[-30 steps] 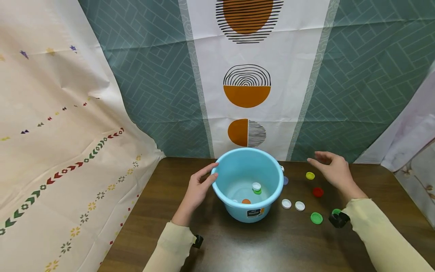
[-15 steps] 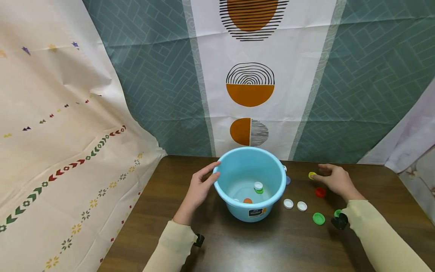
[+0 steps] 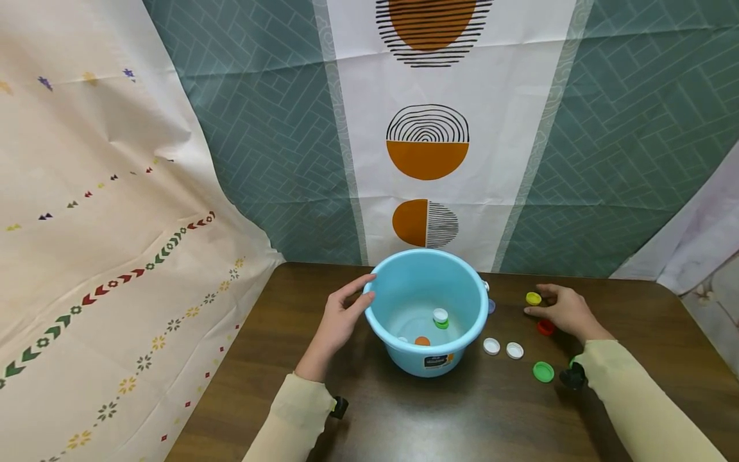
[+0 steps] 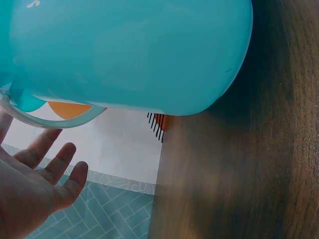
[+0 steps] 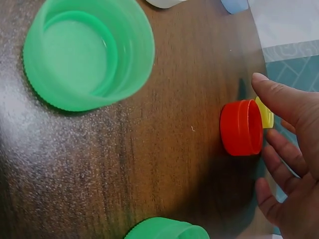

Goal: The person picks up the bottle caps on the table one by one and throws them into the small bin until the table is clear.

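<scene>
My left hand (image 3: 339, 314) rests at the left rim of a light blue plastic tub (image 3: 398, 351), its thumb and forefinger over the edge. The left wrist view shows its other fingers loose and spread beneath a pale loop handle (image 4: 75, 121). Over at the right, my right hand (image 3: 568, 311) hovers low with thumb and fingers apart, either side of a yellow bottle cap (image 3: 534, 298). A red bottle cap (image 5: 240, 128) lies just below that hand. Inside the tub are a white cap (image 3: 440, 315), a green cap (image 3: 441, 325) and an orange cap (image 3: 423, 341).
Two white caps (image 3: 491, 346) lie right of the tub, with a green cap (image 3: 543, 371) nearer me. Another green cap (image 5: 167, 229) is mostly hidden by the right wrist. A bluish cap (image 3: 491, 306) sits close behind the tub's right side. Patterned cloth (image 3: 277, 160) hangs behind the table.
My right hand has come down to the yellow cap, and its thumb has shifted off the cap to the near side. The left hand stays at the rim; the view has shifted slightly.
</scene>
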`<state>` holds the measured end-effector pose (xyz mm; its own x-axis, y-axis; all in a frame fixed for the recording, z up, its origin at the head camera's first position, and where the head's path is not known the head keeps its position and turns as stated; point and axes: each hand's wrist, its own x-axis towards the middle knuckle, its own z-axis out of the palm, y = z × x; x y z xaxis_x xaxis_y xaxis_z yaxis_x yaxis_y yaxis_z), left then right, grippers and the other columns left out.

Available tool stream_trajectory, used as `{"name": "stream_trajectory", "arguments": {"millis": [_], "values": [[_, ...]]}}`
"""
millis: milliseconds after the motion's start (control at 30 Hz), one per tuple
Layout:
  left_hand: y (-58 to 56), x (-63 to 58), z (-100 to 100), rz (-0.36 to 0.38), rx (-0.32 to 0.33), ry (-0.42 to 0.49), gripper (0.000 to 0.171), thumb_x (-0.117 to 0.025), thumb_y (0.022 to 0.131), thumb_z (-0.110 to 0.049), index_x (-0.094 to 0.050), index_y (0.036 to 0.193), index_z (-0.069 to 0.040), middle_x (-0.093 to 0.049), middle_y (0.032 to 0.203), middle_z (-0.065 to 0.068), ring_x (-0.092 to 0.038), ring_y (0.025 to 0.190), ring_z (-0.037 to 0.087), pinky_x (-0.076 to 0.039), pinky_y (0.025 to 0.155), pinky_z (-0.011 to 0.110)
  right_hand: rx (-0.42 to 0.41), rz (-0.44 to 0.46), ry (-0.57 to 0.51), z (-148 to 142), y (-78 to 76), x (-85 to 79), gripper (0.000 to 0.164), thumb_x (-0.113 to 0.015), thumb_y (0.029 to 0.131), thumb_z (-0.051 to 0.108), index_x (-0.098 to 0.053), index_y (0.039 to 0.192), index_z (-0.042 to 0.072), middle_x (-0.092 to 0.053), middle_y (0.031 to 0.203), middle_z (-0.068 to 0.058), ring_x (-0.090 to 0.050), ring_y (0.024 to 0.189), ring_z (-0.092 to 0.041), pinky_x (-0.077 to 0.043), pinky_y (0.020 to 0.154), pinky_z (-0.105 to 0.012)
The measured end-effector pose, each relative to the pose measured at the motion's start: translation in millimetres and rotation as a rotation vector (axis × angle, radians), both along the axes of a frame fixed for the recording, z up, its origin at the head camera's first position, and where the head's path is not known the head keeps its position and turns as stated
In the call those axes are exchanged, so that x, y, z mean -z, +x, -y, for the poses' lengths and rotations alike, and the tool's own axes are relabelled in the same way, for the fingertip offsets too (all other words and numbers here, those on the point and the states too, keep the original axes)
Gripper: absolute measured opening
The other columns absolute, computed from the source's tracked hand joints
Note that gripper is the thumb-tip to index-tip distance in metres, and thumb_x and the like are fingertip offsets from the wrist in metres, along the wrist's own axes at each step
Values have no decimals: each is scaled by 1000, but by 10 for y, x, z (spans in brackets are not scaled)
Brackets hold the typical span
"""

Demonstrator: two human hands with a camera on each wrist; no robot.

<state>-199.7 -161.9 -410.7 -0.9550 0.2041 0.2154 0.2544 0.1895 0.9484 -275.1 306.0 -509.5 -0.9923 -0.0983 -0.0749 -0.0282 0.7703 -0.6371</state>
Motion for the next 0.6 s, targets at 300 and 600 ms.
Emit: {"name": "stream_trajectory", "arguments": {"millis": [300,600], "values": [[17,-13,-10,4,-4,-7,41,-57,93,-24,-54,132,-11,-53,137,6,-59,113,34,-53,83,30,3,-21,51,29,-17,62,80,-71,79,46,-44,134,-5,-55,122,-28,-54,107,-39,-46,88,-53],[20,-19,-10,-4,1,13,41,-57,93,-22,-54,132,-10,-52,138,8,-58,113,36,-53,84,31,28,-48,76,64,-22,71,66,-70,81,42,-52,126,-3,-58,115,-26,-55,100,-37,-48,85,-52]]}}
